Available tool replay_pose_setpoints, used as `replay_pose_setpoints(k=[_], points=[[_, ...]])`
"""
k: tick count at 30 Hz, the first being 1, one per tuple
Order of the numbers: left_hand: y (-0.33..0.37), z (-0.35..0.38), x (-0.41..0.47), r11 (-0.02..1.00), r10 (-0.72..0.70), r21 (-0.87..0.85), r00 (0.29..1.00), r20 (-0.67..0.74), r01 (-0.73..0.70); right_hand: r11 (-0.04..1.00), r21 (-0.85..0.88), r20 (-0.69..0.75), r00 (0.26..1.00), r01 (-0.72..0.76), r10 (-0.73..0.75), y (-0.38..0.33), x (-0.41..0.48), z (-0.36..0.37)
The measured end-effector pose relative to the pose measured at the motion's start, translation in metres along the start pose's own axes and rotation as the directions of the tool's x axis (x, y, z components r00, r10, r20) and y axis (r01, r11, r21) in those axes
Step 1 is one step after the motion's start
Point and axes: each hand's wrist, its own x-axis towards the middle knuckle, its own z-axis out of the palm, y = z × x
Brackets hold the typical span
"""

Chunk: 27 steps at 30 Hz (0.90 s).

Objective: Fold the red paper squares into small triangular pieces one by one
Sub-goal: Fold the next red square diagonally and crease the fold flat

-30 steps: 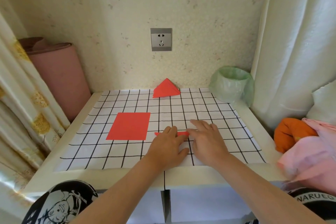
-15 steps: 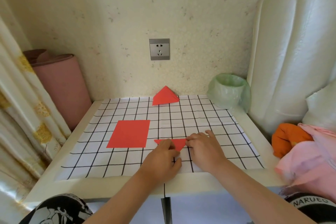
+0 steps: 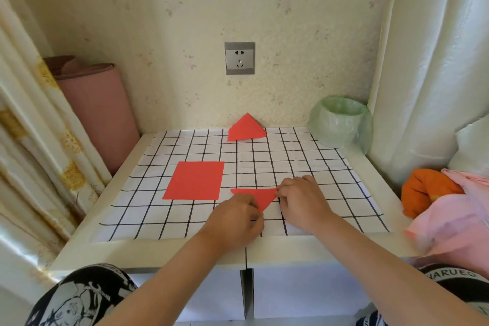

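A green-bagged bin (image 3: 341, 122) beside a wall socket (image 3: 239, 58), pink roll (image 3: 98, 114) far left

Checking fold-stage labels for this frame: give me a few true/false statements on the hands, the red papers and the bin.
1. The left hand and the right hand both pinch the folded red paper triangle. True.
2. The flat red paper square lies to the right of the hands. False: it lies to their left, on the black-and-white checked mat.
3. The pile of finished red paper triangles sits at the mat's far edge, by the wall. True.
4. The round bin lined with a green plastic bag stands at the table's near left corner. False: it stands at the far right corner.
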Motion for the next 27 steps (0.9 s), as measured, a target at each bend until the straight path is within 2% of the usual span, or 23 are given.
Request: replay_pose_setpoints(k=[5, 10, 15, 19, 21, 22, 24, 27], points=[[-0.006, -0.003, 0.025, 0.999, -0.044, 0.024, 0.998, 0.04, 0.043, 0.998, -0.039, 0.075, 0.996, 0.048, -0.045, 0.002, 0.007, -0.006], [-0.012, 0.005, 0.04, 0.999, 0.029, -0.015, 0.999, 0.021, -0.029, 0.993, -0.059, 0.142, 0.986, 0.099, -0.089, 0.005, 0.016, -0.017], [-0.022, 0.009, 0.047, 0.984, 0.15, 0.098, 0.989, -0.001, -0.149, 0.987, 0.028, 0.135, 0.978, 0.155, -0.158, 0.009, 0.025, -0.022], [-0.024, -0.005, 0.053, 0.995, 0.096, -0.003, 0.993, 0.074, -0.096, 0.971, 0.085, 0.119, 0.965, 0.223, -0.232, 0.008, 0.034, -0.02], [-0.023, -0.017, 0.055, 0.987, 0.004, -0.162, 0.994, 0.113, 0.015, 0.959, 0.226, 0.104, 0.975, 0.17, -0.197, 0.004, 0.038, -0.021], [-0.025, -0.023, 0.056, 0.957, -0.056, -0.274, 0.989, 0.137, 0.092, 0.937, 0.338, 0.12, 0.983, 0.09, -0.138, 0.002, 0.04, -0.023], [-0.031, -0.037, 0.058, 0.855, -0.154, -0.464, 0.967, 0.202, 0.233, 0.841, 0.532, 0.2, 0.98, -0.1, -0.009, -0.002, 0.045, -0.031], [-0.043, -0.052, 0.056, 0.696, -0.269, -0.621, 0.933, 0.24, 0.36, 0.675, 0.689, 0.255, 0.96, -0.262, 0.112, 0.0, 0.052, -0.045]])
